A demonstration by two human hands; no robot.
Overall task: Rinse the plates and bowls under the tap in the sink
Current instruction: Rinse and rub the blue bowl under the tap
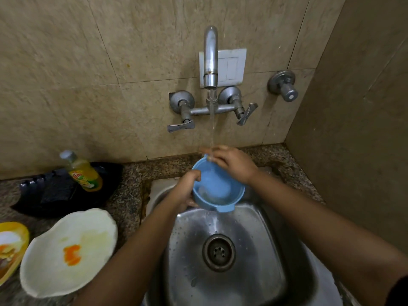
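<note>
A blue plastic bowl (217,188) with small side handles is held tilted over the steel sink (260,235), at its far edge. My left hand (187,191) grips the bowl's left rim and underside. My right hand (231,162) rests on the bowl's far rim, fingers at its top handle. Water runs from the wall tap (210,60) in a thin stream onto my right fingers and the far rim. A dirty white plate (70,250) with orange and yellow residue lies on the counter to the left.
A yellow dish (13,244) with food scraps sits at the far left edge. A dish soap bottle (82,172) stands on a black tray (64,191) behind the plate. Two lever handles (181,125) flank the tap; a separate valve (284,86) is on the right wall tiles. The sink drain (218,251) is uncovered.
</note>
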